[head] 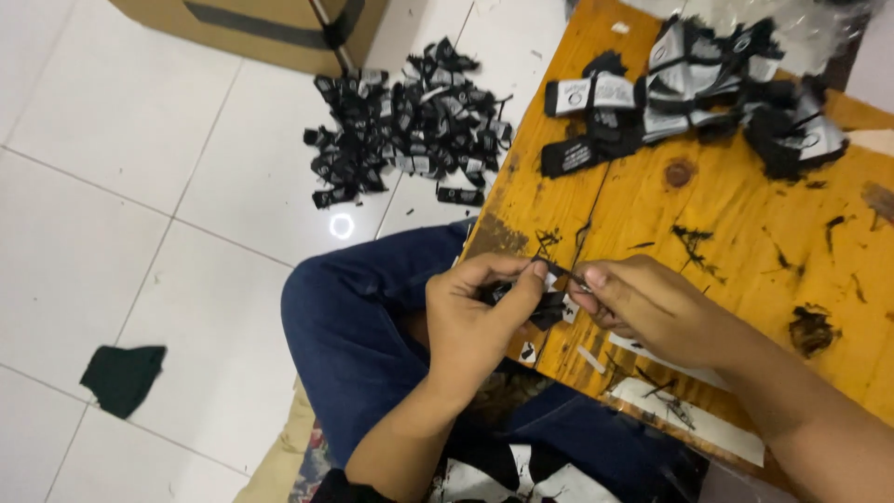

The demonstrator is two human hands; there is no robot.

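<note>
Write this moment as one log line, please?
left hand: pinching small black label | right hand: pinching same label | wooden board: label bundles | floor: label heap

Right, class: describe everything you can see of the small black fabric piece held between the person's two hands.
The small black fabric piece looks like soft woven cloth, crumpled and mostly hidden. The left hand cups it while the right hand pinches a thin dark strand from it. It hangs above the yellow wooden board edge, over the knee.
</note>
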